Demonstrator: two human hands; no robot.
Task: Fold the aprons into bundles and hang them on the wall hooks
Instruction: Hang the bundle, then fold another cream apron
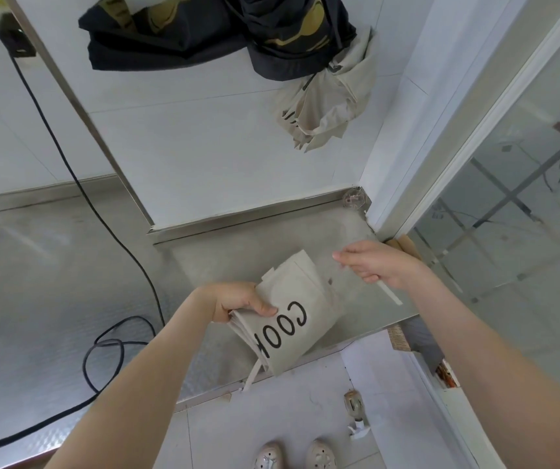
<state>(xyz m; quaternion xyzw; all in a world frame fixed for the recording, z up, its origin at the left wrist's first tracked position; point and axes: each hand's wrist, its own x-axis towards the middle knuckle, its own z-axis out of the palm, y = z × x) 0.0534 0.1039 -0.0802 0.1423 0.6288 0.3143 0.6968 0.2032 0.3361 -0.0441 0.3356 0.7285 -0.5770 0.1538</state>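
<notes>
Down by the shoes (295, 455) there's pale tiled floor (272, 418), then the front edge of the steel surface (51, 265). The folded apron (300, 328), "COOK" print upside down, has its near corner poking out past that edge, and one tie dangles below it. The left hand (238, 301) grips the apron's left edge, thumb on top, fingers curled under the layers. The right hand (377, 262) is off to the right, apart from the fold, fingers closed around a pale strap (390, 294), quite near the glass door (526, 198). There's bare steel behind the apron up to the back lip. A black cable (129, 252) loops on the left side, well apart. Up on the wall (204, 147), black aprons (187, 32) hang with a beige bundle (333, 96) touching their right edge.
</notes>
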